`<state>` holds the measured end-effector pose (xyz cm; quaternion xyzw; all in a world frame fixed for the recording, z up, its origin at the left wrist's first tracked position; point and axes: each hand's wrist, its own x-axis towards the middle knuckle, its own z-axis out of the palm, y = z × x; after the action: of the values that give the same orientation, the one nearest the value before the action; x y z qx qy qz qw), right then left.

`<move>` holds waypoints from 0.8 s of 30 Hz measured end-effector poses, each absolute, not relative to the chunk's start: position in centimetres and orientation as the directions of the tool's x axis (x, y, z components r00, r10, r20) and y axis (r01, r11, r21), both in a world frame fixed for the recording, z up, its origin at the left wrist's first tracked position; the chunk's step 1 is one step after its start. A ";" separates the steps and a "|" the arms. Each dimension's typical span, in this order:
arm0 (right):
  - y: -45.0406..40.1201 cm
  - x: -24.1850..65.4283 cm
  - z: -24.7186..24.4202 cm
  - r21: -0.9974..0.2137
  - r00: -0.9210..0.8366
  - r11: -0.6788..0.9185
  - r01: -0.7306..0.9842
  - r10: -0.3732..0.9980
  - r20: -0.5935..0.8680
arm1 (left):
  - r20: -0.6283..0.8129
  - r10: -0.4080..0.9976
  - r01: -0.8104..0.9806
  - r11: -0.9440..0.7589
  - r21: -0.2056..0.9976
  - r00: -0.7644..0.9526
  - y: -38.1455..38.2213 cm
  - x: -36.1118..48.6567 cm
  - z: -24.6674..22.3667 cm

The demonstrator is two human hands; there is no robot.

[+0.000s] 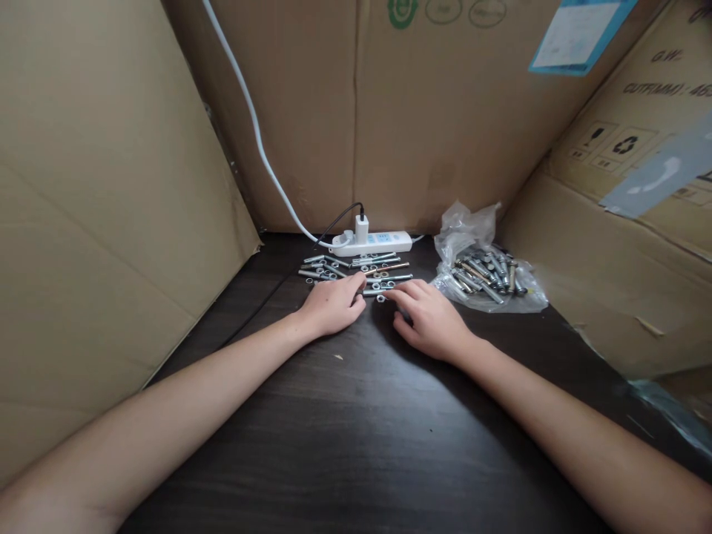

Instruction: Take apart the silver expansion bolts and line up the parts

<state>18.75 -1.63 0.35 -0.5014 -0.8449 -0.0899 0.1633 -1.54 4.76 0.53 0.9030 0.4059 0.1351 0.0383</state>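
Rows of metal bolts with nuts and washers lie on the dark table beyond my hands. One bolt (pixel 376 292) lies crosswise between them, and a hex nut (pixel 381 299) sits just in front of it. My left hand (pixel 332 305) is closed, thumb and index finger around the bolt's left end. From the other side my right hand (pixel 431 319) reaches in, index finger stretched to the bolt's right end beside the nut. Its thumb stands apart from the fingers; a greyish patch beneath the palm is too unclear to name.
A white power strip (pixel 389 242) with a plugged-in charger (pixel 361 228) lies behind the bolts. A black cable (pixel 267 298) runs past my left arm. At right is a clear plastic bag (pixel 464 222) of bolts (pixel 489 271). Cardboard walls (pixel 300 111) enclose three sides.
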 end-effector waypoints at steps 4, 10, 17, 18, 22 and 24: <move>-0.1 22.9 1.1 0.081 -0.236 0.226 0.971 0.842 0.486 | 0.206 0.747 0.721 -0.664 0.199 0.632 4.7 -1.6 0.6; 1.3 28.5 0.4 0.152 0.037 -0.124 0.981 0.877 0.479 | 0.201 0.754 0.722 -0.657 0.218 0.625 4.8 -1.5 0.6; 1.5 28.5 -0.3 0.174 0.043 -0.127 0.977 0.908 0.417 | 0.203 0.751 0.721 -0.660 0.212 0.628 4.8 -1.6 0.6; 1.6 28.5 -0.4 0.171 0.039 -0.123 0.978 0.905 0.423 | 0.203 0.752 0.722 -0.659 0.211 0.627 4.8 -1.6 0.6; 1.7 29.1 -0.4 0.145 0.040 -0.125 0.981 0.873 0.486 | 0.230 0.743 0.718 -0.668 0.197 0.628 4.6 -1.5 0.6; 1.7 29.2 -0.1 0.111 0.056 -0.135 0.985 0.847 0.528 | 0.262 0.727 0.708 -0.683 0.182 0.635 4.3 -1.5 0.5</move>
<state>29.24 1.68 -0.12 -0.7129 -0.6425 -0.2432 0.1411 -1.52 4.31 0.54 0.9035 0.3970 0.1585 0.0310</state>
